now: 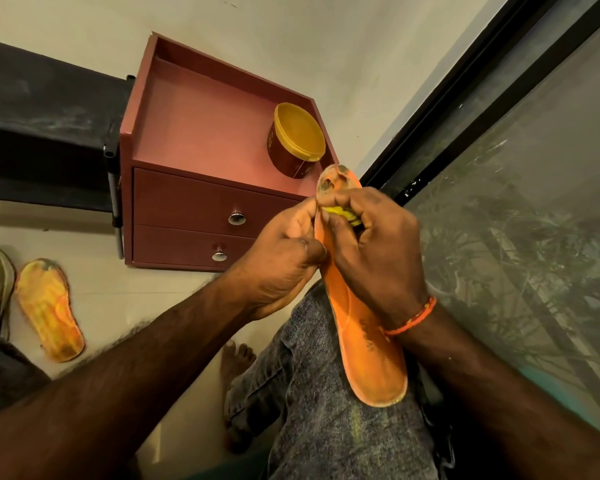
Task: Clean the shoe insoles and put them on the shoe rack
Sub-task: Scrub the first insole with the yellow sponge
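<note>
Red-brown drawer cabinet (201, 188) stands against cream wall (326, 46).

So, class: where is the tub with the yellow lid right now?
In the head view, the tub with the yellow lid stands at the right end of the reddish drawer unit's top, just beyond the toe of the orange insole.

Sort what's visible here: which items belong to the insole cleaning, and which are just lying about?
In use:
orange insole, gripped by left hand
yellow scrubber, pinched in right hand
second insole, on the floor
black shoe rack

Lying about:
yellow-lidded tub
drawer unit
</note>
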